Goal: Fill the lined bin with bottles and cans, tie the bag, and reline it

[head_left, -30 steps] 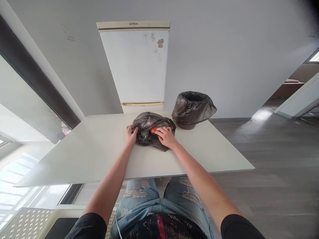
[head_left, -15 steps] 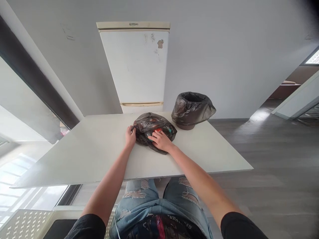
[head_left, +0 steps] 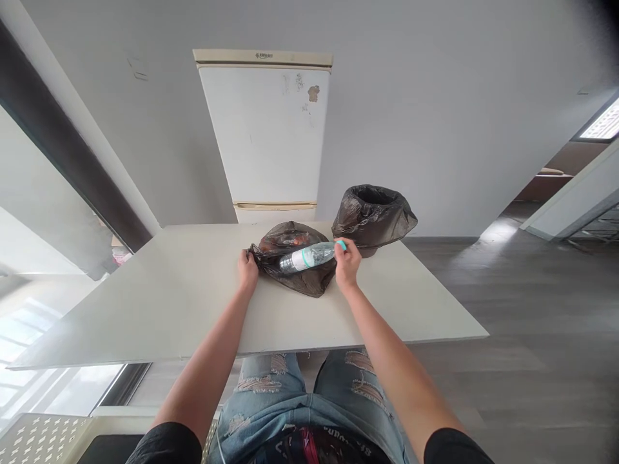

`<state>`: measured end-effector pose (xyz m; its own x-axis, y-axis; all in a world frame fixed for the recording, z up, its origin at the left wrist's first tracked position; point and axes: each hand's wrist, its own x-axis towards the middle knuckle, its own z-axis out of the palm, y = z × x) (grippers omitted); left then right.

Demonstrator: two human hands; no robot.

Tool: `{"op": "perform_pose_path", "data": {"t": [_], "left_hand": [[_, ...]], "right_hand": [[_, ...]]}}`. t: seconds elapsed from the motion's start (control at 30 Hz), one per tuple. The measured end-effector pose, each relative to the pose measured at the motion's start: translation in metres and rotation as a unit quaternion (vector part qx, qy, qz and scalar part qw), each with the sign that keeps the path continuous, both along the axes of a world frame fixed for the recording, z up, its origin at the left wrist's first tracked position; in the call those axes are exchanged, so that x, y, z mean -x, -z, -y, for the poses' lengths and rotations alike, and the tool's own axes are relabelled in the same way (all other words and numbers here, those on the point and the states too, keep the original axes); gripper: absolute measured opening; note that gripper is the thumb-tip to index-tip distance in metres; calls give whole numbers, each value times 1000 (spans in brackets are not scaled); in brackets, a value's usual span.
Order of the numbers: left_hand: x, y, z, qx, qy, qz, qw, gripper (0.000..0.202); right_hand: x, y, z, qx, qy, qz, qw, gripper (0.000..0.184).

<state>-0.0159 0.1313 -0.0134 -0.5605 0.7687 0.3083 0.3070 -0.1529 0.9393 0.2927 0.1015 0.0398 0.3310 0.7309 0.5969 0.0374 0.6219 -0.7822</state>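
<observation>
A dark, see-through plastic garbage bag lies on the white table, with something reddish showing through its film. My left hand is closed on the bag's gathered left edge. In my right hand, gripped near its teal cap, is a clear plastic bottle with a white and teal label. The bottle is tilted, cap end up to the right, and its base rests at the bag's opening. Whether the base is still inside the film is hard to make out.
A trash can lined with a dark bag stands at the table's back right. Behind the table is a white fridge against a grey wall. At the lower left is a cream perforated plastic piece. Grey floor extends to the right.
My right hand has moved right and up from the bag and now grips the bottle, which has come into view. The bag has flattened somewhat. My left hand keeps its hold on the edge.
</observation>
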Motion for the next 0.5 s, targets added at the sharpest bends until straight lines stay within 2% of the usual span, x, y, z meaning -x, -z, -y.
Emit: {"op": "perform_pose_path", "data": {"t": [0.07, 0.2, 0.33, 0.5], "left_hand": [[0, 1, -1, -2, 0, 4, 1000, 16], [0, 2, -1, -1, 1, 11, 1000, 15], [-1, 0, 2, -1, 6, 19, 1000, 17], [-3, -5, 6, -5, 11, 26, 1000, 15]], "right_hand": [[-5, -3, -5, 15, -12, -95, 995, 36], [-12, -3, -15, 49, -100, -247, 963, 40], [-16, 1, -22, 78, -141, -301, 940, 42], [-17, 2, -25, 67, -164, -352, 919, 37]]}}
